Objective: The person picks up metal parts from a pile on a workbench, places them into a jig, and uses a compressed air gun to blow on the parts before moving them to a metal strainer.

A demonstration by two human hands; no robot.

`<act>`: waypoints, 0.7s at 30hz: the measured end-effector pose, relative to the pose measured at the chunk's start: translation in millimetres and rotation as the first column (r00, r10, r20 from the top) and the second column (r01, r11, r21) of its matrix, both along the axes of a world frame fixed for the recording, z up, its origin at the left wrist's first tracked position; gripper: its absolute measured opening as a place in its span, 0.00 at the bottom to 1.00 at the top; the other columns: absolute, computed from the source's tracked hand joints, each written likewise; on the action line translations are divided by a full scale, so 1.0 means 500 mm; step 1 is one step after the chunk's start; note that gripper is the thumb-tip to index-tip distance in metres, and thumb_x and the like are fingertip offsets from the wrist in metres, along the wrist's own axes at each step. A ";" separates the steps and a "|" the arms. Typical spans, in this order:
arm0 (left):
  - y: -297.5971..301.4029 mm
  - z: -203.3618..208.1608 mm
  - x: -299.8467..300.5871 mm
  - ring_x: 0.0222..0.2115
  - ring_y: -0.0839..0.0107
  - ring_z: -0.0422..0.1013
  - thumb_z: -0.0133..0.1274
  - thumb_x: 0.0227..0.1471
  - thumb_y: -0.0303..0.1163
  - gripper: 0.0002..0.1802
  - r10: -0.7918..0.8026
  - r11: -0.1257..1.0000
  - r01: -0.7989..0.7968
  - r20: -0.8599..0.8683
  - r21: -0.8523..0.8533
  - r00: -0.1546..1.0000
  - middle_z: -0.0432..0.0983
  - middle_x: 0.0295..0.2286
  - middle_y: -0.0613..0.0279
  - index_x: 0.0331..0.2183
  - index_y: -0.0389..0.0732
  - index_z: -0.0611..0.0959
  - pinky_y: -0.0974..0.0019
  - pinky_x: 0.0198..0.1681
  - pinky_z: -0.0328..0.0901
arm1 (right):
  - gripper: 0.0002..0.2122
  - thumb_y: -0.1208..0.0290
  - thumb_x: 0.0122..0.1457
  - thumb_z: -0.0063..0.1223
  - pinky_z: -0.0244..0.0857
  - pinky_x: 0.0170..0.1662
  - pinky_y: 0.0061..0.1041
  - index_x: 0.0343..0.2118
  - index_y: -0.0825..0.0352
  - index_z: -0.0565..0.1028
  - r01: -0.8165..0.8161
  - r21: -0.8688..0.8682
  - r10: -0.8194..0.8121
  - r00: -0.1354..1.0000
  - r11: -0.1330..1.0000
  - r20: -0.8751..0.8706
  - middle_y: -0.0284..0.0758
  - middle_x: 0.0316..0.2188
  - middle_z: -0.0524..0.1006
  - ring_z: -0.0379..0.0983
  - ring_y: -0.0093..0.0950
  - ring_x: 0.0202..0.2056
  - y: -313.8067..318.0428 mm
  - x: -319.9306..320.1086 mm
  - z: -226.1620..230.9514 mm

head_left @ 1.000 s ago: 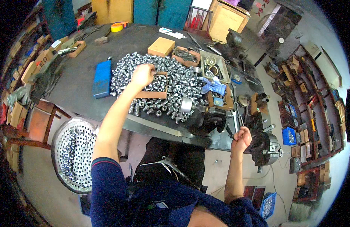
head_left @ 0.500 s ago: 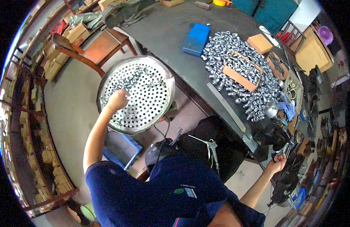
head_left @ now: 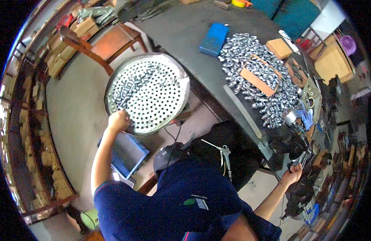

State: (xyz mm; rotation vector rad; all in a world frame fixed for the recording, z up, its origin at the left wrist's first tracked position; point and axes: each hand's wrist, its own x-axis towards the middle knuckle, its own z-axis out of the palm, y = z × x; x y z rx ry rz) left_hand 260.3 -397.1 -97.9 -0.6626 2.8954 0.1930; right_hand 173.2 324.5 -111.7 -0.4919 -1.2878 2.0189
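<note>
My left hand [head_left: 119, 121] is closed at the near left rim of a round perforated metal pan [head_left: 155, 116]. Whatever is between its fingers is hidden. Across the pan runs a slanting band of small shiny metal fittings [head_left: 133, 86]. At the right, my right hand [head_left: 292, 174] is closed around a slim silvery metal handle [head_left: 302, 158] beside a dark vise-like fixture [head_left: 292, 145] on the bench edge. The handle's far end is too small to make out.
On the dark bench [head_left: 173, 36] lies a large heap of metal fittings [head_left: 249, 90], near a blue box [head_left: 214, 39] and a flat metal bar [head_left: 242, 110]. An air blow gun [head_left: 225, 154] is by my lap. A blue crate [head_left: 129, 154] and wooden chair [head_left: 115, 42] stand left.
My left hand has drawn back from over the pan's fittings to its near left rim. The right hand stays at the handle. The view has shifted slightly.
</note>
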 end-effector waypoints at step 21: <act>0.802 0.173 -0.501 0.20 0.76 0.69 0.50 0.42 0.21 0.06 -0.201 -0.330 0.487 -0.564 0.809 0.801 0.73 0.20 0.59 0.28 0.30 0.75 0.75 0.25 0.65 | 0.08 0.72 0.52 0.39 0.44 0.16 0.15 0.25 0.72 0.68 0.119 -0.028 -0.119 0.993 0.993 -0.010 0.25 0.12 0.58 0.50 0.15 0.14 -0.048 -0.011 0.035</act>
